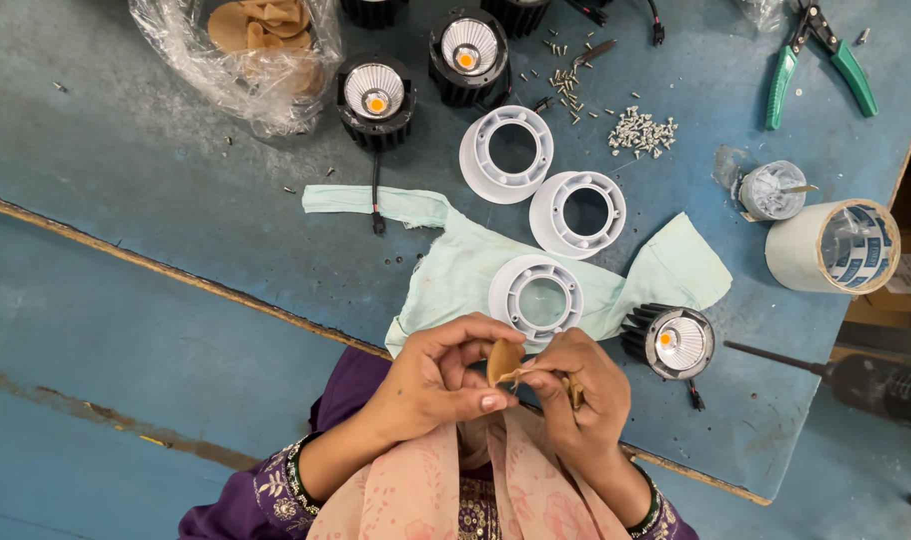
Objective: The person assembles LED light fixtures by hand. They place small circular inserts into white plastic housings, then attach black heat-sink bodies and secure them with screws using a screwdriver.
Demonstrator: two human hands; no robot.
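Both hands, left hand (435,375) and right hand (575,385), pinch tan disc (502,360); plastic bag (240,60) holds more tan pieces (260,25).

Three plastic rings (535,215) in a diagonal row mid-tabletop (155,190), nearest one on a cloth (455,270). Lamp unit (670,343) right of cloth. Two lamp units (420,75) behind rings. Screw pile (642,132) right of them; pliers (817,55) far right; tape roll (835,247) at right edge.

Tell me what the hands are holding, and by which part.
A small tan disc, pinched at its edges between the fingertips of the left hand and right hand.
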